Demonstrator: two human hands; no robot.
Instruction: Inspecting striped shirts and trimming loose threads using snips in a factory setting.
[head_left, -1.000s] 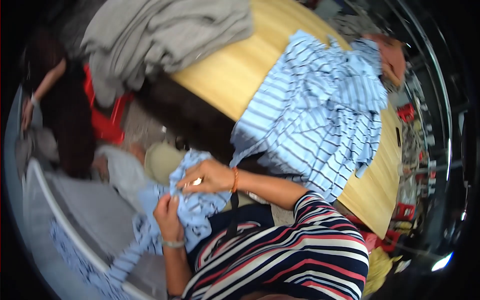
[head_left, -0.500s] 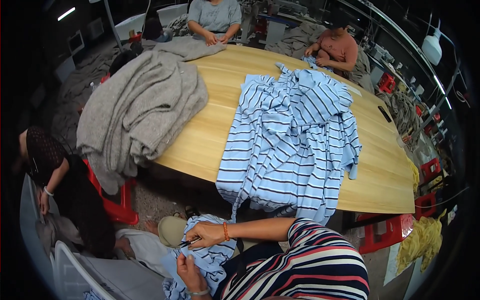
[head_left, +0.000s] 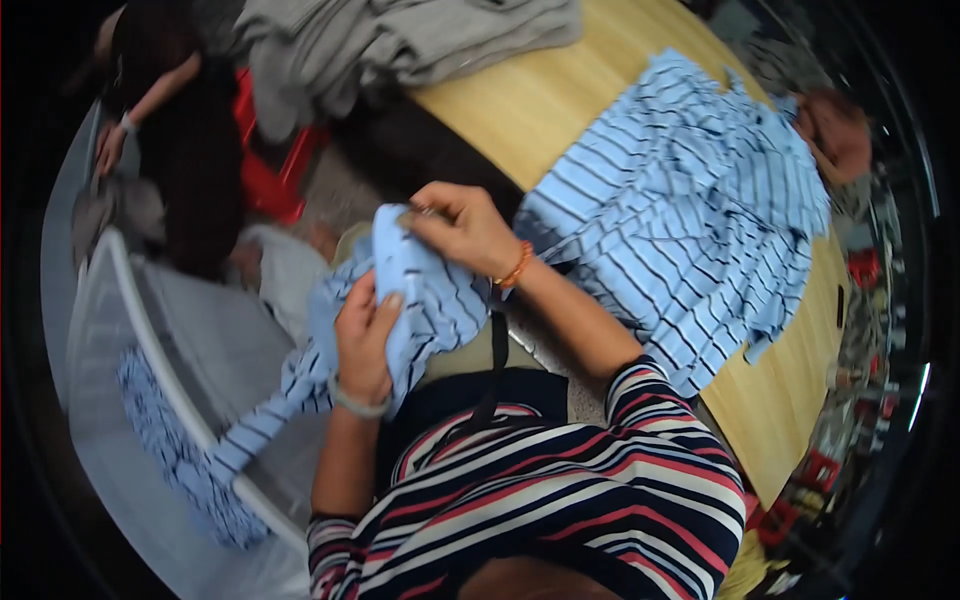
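Observation:
A light blue garment piece with dark and white stripes [head_left: 440, 300] lies over my lap, a plain pale band of it raised between my hands. My left hand [head_left: 362, 335], below the band, is closed on the cloth with the thumb on top. At the band's upper end is my right hand [head_left: 465, 235], with thumb and fingers pinched together. A small dark tool [head_left: 408, 217] shows at its fingertips; it looks like the thread snips seen earlier, mostly covered by the fingers. A striped tail of cloth trails left over a bin's rim.
A white plastic bin [head_left: 135, 300] at left holds striped cloth [head_left: 170, 440]. More striped garments [head_left: 690, 200] are heaped on the wooden table [head_left: 560, 100], near grey knits [head_left: 470, 40]. A red stool [head_left: 285, 180] and a co-worker's arm [head_left: 150, 95] are beyond the bin.
My view has tipped down toward my lap, so both hands appear higher and larger. The pale band is now raised upright between them, and the snips are less visible in my right hand.

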